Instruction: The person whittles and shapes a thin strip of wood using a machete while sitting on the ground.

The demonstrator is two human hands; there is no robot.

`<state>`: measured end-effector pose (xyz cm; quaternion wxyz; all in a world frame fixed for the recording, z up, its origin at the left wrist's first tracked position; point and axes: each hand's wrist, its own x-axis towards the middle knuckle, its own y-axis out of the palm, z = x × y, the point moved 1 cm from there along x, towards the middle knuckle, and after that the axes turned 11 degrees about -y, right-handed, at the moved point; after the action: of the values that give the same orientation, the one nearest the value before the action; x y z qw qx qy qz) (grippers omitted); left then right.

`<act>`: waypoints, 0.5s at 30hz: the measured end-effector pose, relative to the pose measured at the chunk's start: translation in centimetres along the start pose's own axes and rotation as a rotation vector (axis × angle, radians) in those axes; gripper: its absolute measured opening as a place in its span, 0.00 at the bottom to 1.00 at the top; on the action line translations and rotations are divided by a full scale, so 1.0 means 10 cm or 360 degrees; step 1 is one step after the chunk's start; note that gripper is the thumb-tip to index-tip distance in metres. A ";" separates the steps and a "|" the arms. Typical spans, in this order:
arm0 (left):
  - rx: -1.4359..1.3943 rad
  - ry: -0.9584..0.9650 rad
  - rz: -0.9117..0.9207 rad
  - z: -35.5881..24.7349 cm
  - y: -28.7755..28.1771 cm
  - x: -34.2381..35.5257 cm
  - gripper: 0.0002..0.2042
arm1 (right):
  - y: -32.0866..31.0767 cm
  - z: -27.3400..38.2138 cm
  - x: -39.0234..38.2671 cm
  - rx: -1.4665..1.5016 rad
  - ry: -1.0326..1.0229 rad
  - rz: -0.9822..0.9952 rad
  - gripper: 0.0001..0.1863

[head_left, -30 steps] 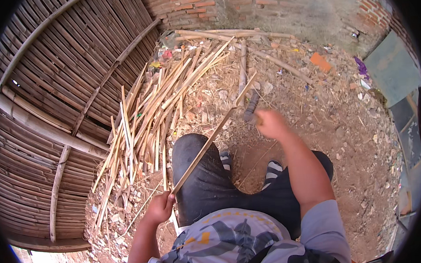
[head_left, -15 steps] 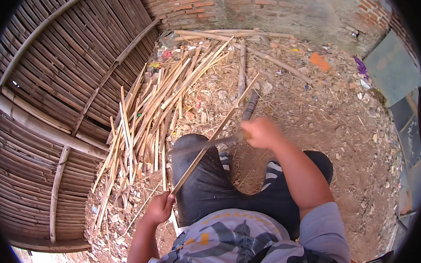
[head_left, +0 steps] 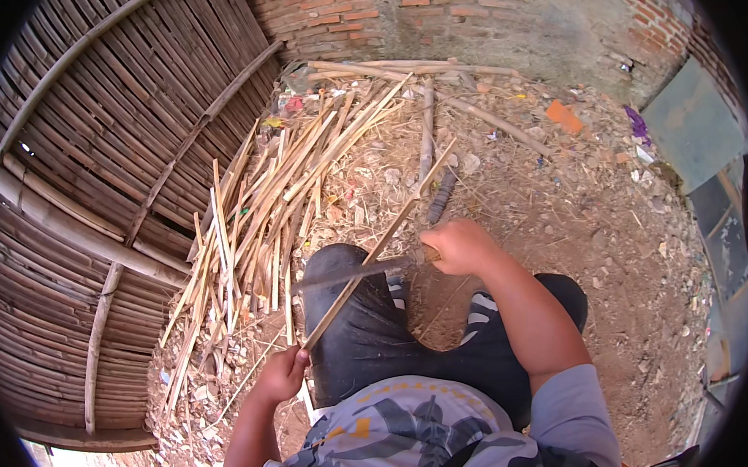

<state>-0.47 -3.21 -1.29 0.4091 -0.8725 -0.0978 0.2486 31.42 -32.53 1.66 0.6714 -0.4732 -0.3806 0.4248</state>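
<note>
Ahead of the left grip spreads the pile (head_left: 319, 156) of split strips; just right of that grip is the left leg (head_left: 359, 344). From the left grip, the strip (head_left: 387, 235) slants away over this leg. The knife (head_left: 330, 278) reaches leftward from the right grip, its blade crossing the strip; contact there is unclear. The right hand (head_left: 459, 248) is closed round the knife's handle, the left hand (head_left: 284, 373) clamped on the strip's near end.
</note>
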 end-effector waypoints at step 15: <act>-0.0173 -0.0050 0.0109 0.13 0.11 0.11 0.25 | 0.26 -0.30 -0.11 0.0053 0.0005 -0.0347 0.12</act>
<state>-0.26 -2.67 -3.26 0.3509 -0.8923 -0.0877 0.2703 33.24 -33.97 -1.71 0.7221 -0.4184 -0.4216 0.3546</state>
